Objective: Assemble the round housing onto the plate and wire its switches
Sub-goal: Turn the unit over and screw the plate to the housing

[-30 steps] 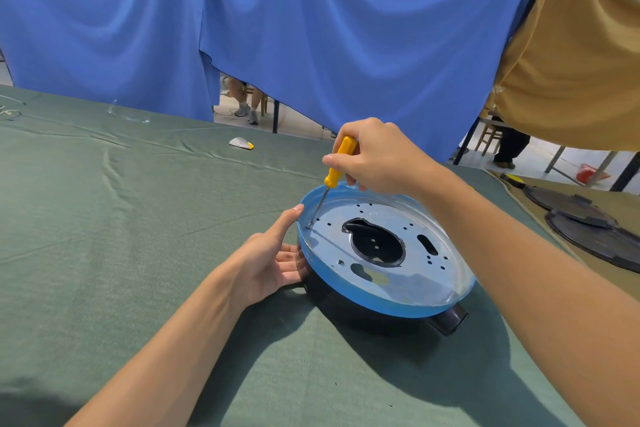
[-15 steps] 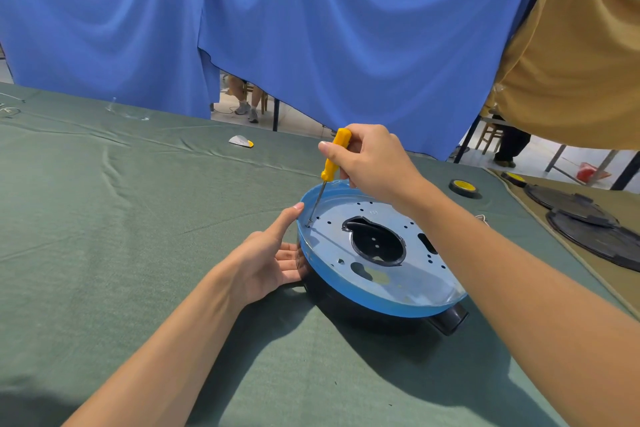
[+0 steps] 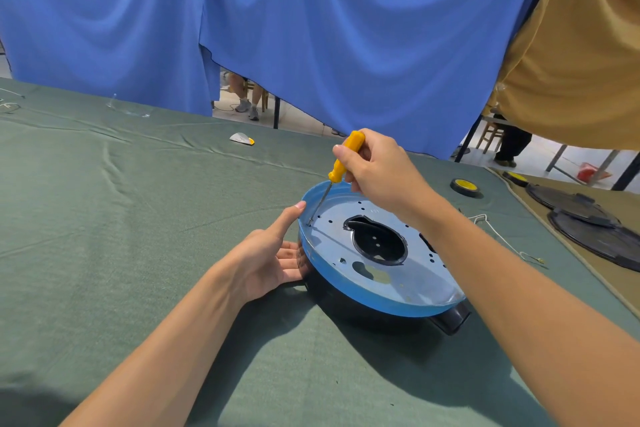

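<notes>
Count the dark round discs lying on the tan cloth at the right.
2. The farther disc lies at the right, behind the nearer disc, and the two overlap. The picture's right edge cuts the nearer one, so more may be hidden beyond it.

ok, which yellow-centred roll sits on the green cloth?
The nearer roll, just off the tan cloth; the farther roll lies on it.
</notes>
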### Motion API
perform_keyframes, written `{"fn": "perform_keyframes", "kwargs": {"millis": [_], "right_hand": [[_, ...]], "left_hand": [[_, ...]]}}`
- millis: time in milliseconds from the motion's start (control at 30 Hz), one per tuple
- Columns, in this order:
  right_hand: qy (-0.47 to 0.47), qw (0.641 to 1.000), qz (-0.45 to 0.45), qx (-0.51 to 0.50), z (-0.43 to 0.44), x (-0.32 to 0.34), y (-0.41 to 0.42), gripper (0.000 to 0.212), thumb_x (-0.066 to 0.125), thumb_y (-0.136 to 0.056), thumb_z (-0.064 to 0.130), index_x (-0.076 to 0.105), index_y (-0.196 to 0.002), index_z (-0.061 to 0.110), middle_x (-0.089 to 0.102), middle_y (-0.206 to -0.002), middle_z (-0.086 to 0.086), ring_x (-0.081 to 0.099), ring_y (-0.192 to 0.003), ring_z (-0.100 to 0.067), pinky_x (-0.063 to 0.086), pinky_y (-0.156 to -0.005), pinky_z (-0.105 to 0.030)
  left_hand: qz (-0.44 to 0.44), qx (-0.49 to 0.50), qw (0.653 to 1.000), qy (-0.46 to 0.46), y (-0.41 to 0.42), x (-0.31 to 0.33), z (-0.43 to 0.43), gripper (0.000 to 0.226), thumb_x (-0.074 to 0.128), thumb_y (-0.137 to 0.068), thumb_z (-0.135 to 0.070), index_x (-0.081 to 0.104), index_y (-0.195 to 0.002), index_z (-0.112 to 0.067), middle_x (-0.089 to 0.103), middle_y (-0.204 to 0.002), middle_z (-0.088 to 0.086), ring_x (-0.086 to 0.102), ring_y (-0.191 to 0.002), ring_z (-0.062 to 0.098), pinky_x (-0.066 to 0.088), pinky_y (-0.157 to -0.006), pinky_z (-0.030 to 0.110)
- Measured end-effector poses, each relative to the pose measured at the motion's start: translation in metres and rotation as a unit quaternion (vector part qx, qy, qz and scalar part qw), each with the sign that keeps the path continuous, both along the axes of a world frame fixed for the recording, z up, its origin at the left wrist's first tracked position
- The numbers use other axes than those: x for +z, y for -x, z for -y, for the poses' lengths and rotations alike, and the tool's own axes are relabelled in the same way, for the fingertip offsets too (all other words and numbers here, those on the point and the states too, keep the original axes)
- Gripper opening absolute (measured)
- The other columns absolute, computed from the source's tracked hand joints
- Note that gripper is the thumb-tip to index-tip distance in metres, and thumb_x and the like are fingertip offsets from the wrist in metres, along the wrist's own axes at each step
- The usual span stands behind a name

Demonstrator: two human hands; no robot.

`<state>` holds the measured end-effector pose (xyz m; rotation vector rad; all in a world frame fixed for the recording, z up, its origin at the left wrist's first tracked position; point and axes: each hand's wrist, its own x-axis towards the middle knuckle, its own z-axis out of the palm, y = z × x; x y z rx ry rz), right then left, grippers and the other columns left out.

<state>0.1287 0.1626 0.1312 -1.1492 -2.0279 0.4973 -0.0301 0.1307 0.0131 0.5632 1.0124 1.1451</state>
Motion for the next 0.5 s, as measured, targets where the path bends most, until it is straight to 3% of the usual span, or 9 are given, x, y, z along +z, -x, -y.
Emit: {"fn": "perform_keyframes", "kwargs": {"millis": [100, 233, 333, 400, 467, 500], "right_hand": [[0.045, 0.994, 0.057, 0.078, -0.002, 0.013, -0.014, 0.016, 0.053, -0.099, 0.024, 0.055, -0.089, 0.011, 0.067, -0.074, 0.001, 0.058, -0.065, -0.013, 0.055, -0.067, -0.037], [0.048, 0.991, 0.079, 0.097, -0.006, 0.022, -0.017, 0.018, 0.056, -0.098, 0.025, 0.057, -0.089, 0.009, 0.07, -0.083, -0.011, 0.063, -0.067, -0.017, 0.058, -0.069, -0.038], [-0.008, 1.0, 0.003, 0.026, -0.01, 0.02, -0.012, 0.03, 0.055, -0.097, 0.034, 0.052, -0.08, 0.01, 0.071, -0.081, -0.014, 0.064, -0.071, -0.026, 0.056, -0.077, -0.048], [0.01, 0.996, -0.088, -0.013, -0.013, 0.025, -0.009, 0.029, 0.048, -0.1, 0.034, 0.045, -0.081, 0.013, 0.066, -0.079, -0.012, 0.067, -0.081, -0.031, 0.055, -0.084, -0.05], [0.077, 0.985, -0.154, 0.028, -0.015, 0.03, -0.006, 0.02, 0.042, -0.103, 0.024, 0.042, -0.087, 0.011, 0.06, -0.08, -0.01, 0.068, -0.073, -0.026, 0.059, -0.076, -0.039], [0.098, 0.985, -0.133, 0.05, -0.015, 0.031, -0.004, 0.015, 0.042, -0.102, 0.019, 0.043, -0.089, 0.011, 0.059, -0.081, -0.008, 0.064, -0.066, -0.022, 0.056, -0.066, -0.033]], "left_hand": [[-0.001, 0.006, 1.0, -0.001, -0.001, 0.0, 0.0, 0.081, 0.089, -0.052, -0.049, 0.062, -0.1, 0.011, 0.072, -0.09, 0.025, 0.071, -0.073, 0.03, 0.059, -0.063, 0.035], [-0.002, 0.012, 1.0, -0.003, -0.001, 0.0, -0.001, 0.085, 0.09, -0.048, -0.049, 0.063, -0.102, 0.011, 0.072, -0.089, 0.024, 0.071, -0.072, 0.031, 0.059, -0.063, 0.035], [-0.002, 0.01, 1.0, -0.001, -0.001, 0.0, -0.001, 0.086, 0.09, -0.048, -0.049, 0.062, -0.103, 0.011, 0.072, -0.088, 0.023, 0.071, -0.071, 0.03, 0.059, -0.061, 0.035], [-0.004, 0.012, 1.0, 0.0, -0.002, 0.0, -0.001, 0.087, 0.09, -0.048, -0.049, 0.061, -0.104, 0.012, 0.071, -0.088, 0.023, 0.071, -0.071, 0.03, 0.059, -0.061, 0.035], [-0.006, 0.014, 1.0, -0.001, -0.001, 0.0, -0.001, 0.088, 0.09, -0.047, -0.049, 0.062, -0.104, 0.012, 0.071, -0.088, 0.023, 0.07, -0.071, 0.03, 0.059, -0.061, 0.035], [-0.007, 0.013, 1.0, -0.002, -0.001, -0.001, -0.002, 0.088, 0.09, -0.048, -0.049, 0.062, -0.104, 0.012, 0.071, -0.088, 0.023, 0.07, -0.071, 0.03, 0.059, -0.062, 0.035]]}}
